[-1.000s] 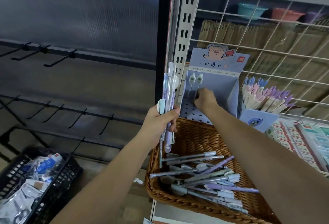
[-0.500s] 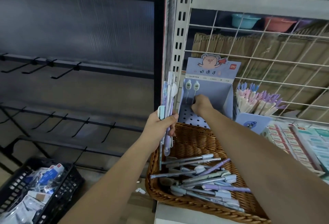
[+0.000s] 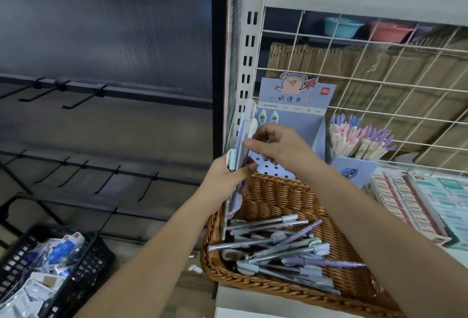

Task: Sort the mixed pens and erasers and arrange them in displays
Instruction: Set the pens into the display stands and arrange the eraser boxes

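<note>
My left hand [image 3: 228, 178] grips a bundle of pens [image 3: 239, 145] upright, fingers curled round its middle. My right hand [image 3: 281, 145] meets it just above, thumb and forefinger pinching a white pen [image 3: 252, 125] at the bundle's top. Directly behind that pinch stands the blue display box [image 3: 317, 128], two pens [image 3: 268, 117] in it. Below both hands sits the wicker basket [image 3: 273, 193] of loose pens [image 3: 278, 244].

The pen display box [image 3: 313, 125] header shows handwritten-style "妙语连" just below its cartoon pig [image 3: 291, 83], a red "deli" badge [image 3: 324, 90] right of the pig, and blurred fine print lower down.
</note>
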